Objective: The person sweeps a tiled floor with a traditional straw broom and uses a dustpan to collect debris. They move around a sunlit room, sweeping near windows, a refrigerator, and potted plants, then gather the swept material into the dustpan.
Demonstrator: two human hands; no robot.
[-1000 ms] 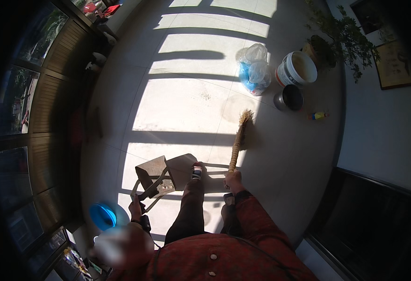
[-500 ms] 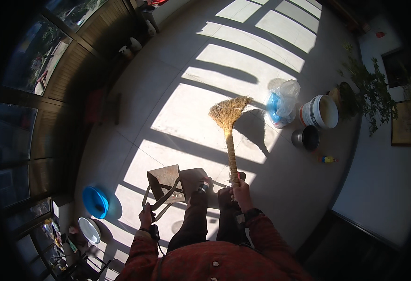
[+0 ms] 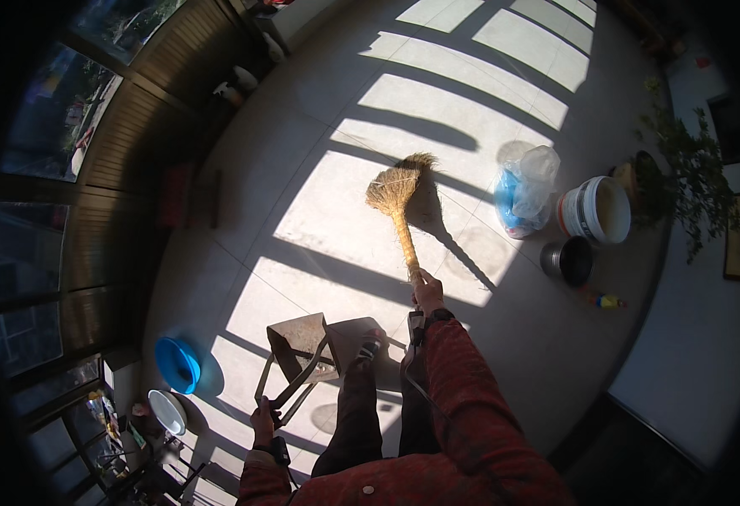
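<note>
A straw broom (image 3: pixel 395 192) reaches out ahead of me, its bristle head over the sunlit floor and its shadow falling to the right. My right hand (image 3: pixel 426 293) is wrapped round the upper part of its handle, arm stretched forward. At lower left, my left hand (image 3: pixel 264 416) grips the handle frame of a dustpan (image 3: pixel 301 339). The dustpan is a boxy, worn metal pan beside my left foot, with some bits of debris in it. Whether the pan touches the floor I cannot tell.
To the right stand a plastic bag (image 3: pixel 529 190) with blue contents, a white bucket (image 3: pixel 592 211), a dark pot (image 3: pixel 567 261), a small yellow bottle (image 3: pixel 610 301) and a plant (image 3: pixel 686 181). A blue basin (image 3: pixel 177 365) and a white basin (image 3: pixel 167 411) sit at left. Spray bottles (image 3: pixel 233 88) line the left wall.
My right hand has moved forward with the broom, and the broom head has shifted farther away and slightly left. My left hand still holds the dustpan. The view has shifted a little.
</note>
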